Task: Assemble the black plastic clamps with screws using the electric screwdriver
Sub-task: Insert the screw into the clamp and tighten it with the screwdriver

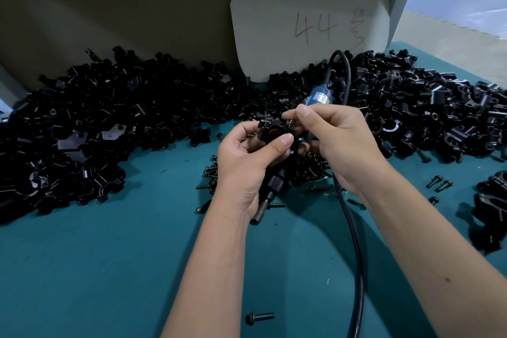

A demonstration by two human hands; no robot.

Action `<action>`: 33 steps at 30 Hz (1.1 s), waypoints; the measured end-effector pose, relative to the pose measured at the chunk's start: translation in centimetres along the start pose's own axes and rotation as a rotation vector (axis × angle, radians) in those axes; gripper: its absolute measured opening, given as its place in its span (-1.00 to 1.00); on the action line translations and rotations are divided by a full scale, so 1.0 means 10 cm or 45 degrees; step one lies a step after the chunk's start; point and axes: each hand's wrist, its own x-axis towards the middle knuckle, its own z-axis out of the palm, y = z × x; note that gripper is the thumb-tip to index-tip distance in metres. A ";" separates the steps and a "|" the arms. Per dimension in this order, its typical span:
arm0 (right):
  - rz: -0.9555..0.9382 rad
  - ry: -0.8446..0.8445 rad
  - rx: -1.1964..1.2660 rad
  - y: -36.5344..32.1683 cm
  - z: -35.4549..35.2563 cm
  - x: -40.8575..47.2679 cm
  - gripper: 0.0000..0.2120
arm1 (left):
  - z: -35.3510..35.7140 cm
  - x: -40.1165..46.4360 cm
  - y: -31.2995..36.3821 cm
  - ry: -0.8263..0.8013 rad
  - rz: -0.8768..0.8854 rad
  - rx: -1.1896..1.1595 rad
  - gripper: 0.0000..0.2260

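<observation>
Over the middle of the teal table [109, 269], my left hand [247, 162] grips a black plastic clamp [273, 132] between thumb and fingers. My right hand [337, 140] pinches a small screw [288, 117] at the clamp's top right edge. The electric screwdriver [319, 96] slants under both hands: its blue body shows above my right hand, and its black nose and metal bit [260, 212] stick out below my left palm. My right hand's lower fingers curl around its middle. Its black cable [354, 241] loops behind the hands and runs down past my right forearm.
Large heaps of black clamp parts lie at the left [82, 123] and the right [417, 107]. Loose screws [439, 184] are scattered around the hands, one near the front edge [259, 317]. Several clamps [491, 200] lie at the right edge. A white card [310, 22] leans on the back wall.
</observation>
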 end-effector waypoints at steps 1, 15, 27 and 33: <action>0.045 -0.024 0.051 -0.01 0.00 0.00 -0.81 | 0.00 0.00 0.01 -0.014 -0.004 -0.017 -0.62; 0.191 -0.044 0.400 -0.08 0.21 -0.05 -0.88 | 0.04 -0.05 0.05 -0.132 -0.037 -0.189 -0.66; 0.205 -0.001 0.506 -0.01 0.33 -0.08 -0.82 | 0.03 -0.08 0.10 -0.069 -0.068 -0.191 -0.67; 0.236 0.113 0.466 -0.03 0.38 -0.08 -0.89 | 0.01 -0.11 0.12 -0.060 -0.029 -0.151 -0.65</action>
